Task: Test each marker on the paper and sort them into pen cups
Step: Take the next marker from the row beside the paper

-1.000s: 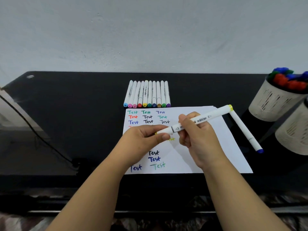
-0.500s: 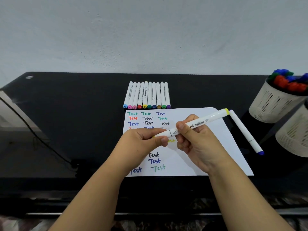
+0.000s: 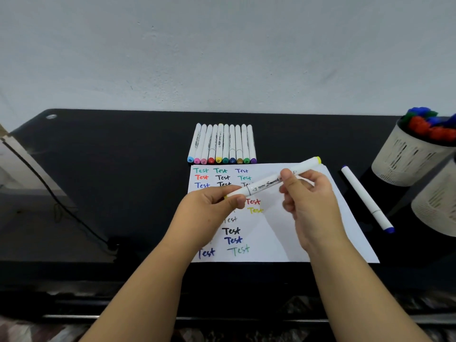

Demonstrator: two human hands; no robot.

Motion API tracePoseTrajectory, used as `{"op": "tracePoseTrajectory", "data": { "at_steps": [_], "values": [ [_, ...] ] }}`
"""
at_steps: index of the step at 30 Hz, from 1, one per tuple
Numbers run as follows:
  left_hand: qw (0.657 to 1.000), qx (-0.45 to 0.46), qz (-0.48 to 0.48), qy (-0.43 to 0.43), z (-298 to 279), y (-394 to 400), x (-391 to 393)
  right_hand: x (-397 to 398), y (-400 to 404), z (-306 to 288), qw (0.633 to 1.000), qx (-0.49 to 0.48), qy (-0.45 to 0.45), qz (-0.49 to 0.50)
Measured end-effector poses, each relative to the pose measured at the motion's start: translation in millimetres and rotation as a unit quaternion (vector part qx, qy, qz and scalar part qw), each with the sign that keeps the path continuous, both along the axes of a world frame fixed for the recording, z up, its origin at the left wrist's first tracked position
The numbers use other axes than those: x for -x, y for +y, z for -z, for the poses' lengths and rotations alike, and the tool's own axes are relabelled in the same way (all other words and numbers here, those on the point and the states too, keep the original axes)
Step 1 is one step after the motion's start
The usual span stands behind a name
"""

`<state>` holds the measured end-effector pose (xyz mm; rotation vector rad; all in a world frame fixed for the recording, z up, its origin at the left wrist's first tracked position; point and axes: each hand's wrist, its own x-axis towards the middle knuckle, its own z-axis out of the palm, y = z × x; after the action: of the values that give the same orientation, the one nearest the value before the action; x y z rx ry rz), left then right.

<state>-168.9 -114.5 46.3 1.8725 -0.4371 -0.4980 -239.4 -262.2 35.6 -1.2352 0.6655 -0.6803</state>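
Both hands hold a white yellow-capped marker (image 3: 271,182) above the white test paper (image 3: 276,228): left hand (image 3: 212,206) pinching its near end, right hand (image 3: 308,193) gripping the barrel; at 3 o'clock, two perforated cream pen cups (image 3: 407,156) crowd the black counter's (image 3: 111,169) edge.

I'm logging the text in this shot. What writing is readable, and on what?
"Test": handwritten many times in several colours on the paper.
"Smooth": printed on the yellow-capped marker held in both hands; the smaller print beside it is unreadable.
Row of markers: barrel print and cap numbers too small to read.
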Motion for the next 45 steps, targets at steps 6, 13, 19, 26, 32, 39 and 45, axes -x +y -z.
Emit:
{"op": "tracePoseTrajectory", "data": {
  "at_steps": [6,13,19,26,32,39,45],
  "values": [
    [1.000,0.003,-0.007,-0.001,-0.7,6.7,1.8,11.2,0.2,7.1,0.921,0.381,0.085,0.002],
    [0.999,-0.015,0.045,-0.003,-4.3,13.0,13.4,11.6,5.2,14.6,0.748,0.657,0.093,-0.008],
    [0.994,-0.053,0.091,-0.013,5.1,10.0,20.1,28.6,-14.7,10.1,0.782,0.615,0.101,0.018],
    [0.965,-0.155,0.176,-0.120,-2.8,-43.0,27.8,84.0,-44.6,-24.8,0.836,0.529,0.139,0.042],
    [0.928,-0.181,0.260,-0.196,11.5,-107.5,44.5,137.9,-83.7,-56.8,0.863,0.467,0.141,0.132],
    [0.887,-0.253,0.267,-0.280,37.0,-134.7,40.9,169.0,-111.4,-72.0,0.830,0.503,0.170,0.171],
    [0.864,-0.287,0.263,-0.319,45.9,-135.6,39.1,172.4,-123.9,-73.4,0.808,0.516,0.224,0.174]
  ]
}}
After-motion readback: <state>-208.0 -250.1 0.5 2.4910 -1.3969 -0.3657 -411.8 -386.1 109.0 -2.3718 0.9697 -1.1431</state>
